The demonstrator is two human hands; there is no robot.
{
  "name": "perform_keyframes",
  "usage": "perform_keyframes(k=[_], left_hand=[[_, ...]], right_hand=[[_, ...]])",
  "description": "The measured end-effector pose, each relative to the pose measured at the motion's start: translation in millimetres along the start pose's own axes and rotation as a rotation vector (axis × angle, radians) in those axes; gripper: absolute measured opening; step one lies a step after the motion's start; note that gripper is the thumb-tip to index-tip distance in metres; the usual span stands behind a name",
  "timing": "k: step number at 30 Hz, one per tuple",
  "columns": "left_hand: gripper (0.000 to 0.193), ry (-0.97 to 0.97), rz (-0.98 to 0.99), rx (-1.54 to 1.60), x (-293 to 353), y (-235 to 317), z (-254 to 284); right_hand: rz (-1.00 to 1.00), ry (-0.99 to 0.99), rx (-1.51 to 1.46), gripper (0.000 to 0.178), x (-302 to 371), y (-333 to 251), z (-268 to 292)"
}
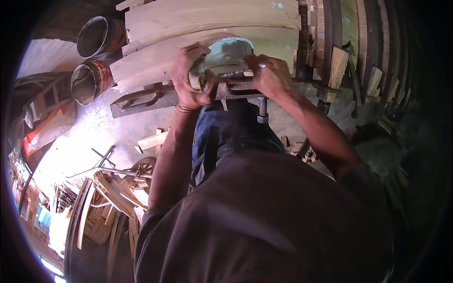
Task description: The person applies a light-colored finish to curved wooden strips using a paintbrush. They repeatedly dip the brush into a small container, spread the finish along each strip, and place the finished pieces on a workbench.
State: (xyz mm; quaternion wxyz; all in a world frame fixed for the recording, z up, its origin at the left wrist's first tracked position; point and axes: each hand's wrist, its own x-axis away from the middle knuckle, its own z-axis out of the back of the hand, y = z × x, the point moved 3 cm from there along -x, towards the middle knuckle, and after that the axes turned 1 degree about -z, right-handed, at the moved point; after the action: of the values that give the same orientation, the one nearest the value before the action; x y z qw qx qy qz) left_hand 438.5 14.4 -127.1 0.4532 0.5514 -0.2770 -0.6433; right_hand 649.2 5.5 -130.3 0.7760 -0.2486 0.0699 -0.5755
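Note:
My left hand [191, 80] is closed around a pale, worn block-like piece [197, 78], perhaps wood, at the near edge of the boards. Between my hands lies a rounded, whitish-green object [230, 53] with a pale rim, possibly a shallow container. My right hand [270, 75] is closed at its right side, and whatever the fingers grip is hidden. Beneath both hands runs a dark metal clamp bar [141, 101] with loop handles. A threaded bolt [262, 109] hangs from it. Wide pale boards [212, 21] lie beyond my hands.
Two buckets [89, 82] stand left of the boards. More clamps [373, 28] with wooden wedges [338, 68] line the right side. Scrap wood [113, 193] and a small wheel [144, 166] lie at the lower left. Bright light falls on the floor [101, 134] there.

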Motion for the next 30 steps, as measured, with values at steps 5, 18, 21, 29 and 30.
perform_keyframes(k=[5, 18, 21, 29, 30], left_hand=[[0.045, -0.007, 0.081, 0.013, -4, 1, -2], [0.033, 0.013, 0.157, -0.028, -21, 0, -2], [0.034, 0.046, 0.158, -0.013, -18, -2, -1], [0.044, 0.150, 0.048, -0.093, -9, -2, -11], [0.044, 0.147, 0.053, -0.080, -8, -1, -12]], right_hand=[[0.172, 0.236, -0.153, 0.038, -1, -44, -24], [0.056, -0.269, 0.397, 0.026, -49, -17, 25], [0.142, -0.235, 0.500, 0.022, -48, -23, 31], [-0.232, 0.021, 0.237, 0.020, 4, -15, -4], [-0.326, 0.064, 0.193, 0.019, 7, -16, -13]])
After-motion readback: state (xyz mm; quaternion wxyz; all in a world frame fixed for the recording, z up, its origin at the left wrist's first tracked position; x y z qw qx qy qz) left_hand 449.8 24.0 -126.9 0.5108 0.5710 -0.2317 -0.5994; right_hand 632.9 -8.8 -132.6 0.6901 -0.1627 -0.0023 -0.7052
